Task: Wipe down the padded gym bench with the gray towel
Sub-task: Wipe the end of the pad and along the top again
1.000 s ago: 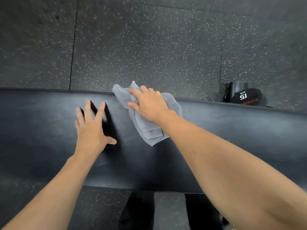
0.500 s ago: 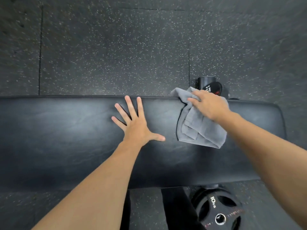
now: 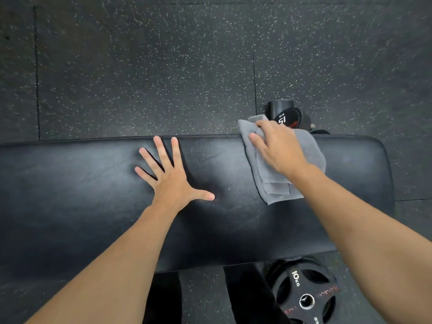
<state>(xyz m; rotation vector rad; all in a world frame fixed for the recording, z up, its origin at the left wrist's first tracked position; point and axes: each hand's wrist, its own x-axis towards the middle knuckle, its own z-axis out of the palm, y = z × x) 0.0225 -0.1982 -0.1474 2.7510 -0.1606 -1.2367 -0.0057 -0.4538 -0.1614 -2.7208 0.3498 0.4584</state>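
Note:
A black padded gym bench [image 3: 81, 195] runs across the view from the left edge to its rounded right end. The gray towel [image 3: 273, 185] lies folded on the bench near that right end, its top corner hanging past the far edge. My right hand [image 3: 277, 146] presses flat on the towel with fingers over its upper part. My left hand [image 3: 173, 181] rests flat on the bare pad at the middle, fingers spread, holding nothing.
A black 15 kg dumbbell [image 3: 286, 116] lies on the speckled rubber floor [image 3: 152, 66] just beyond the bench's far edge, behind the towel. A 10 kg weight plate [image 3: 306, 298] lies on the floor under the bench's near right. My dark trouser legs [image 3: 243, 298] show below.
My right hand has slid the towel along the far edge toward the bench's right end. My left hand has followed to the right, staying flat on the pad.

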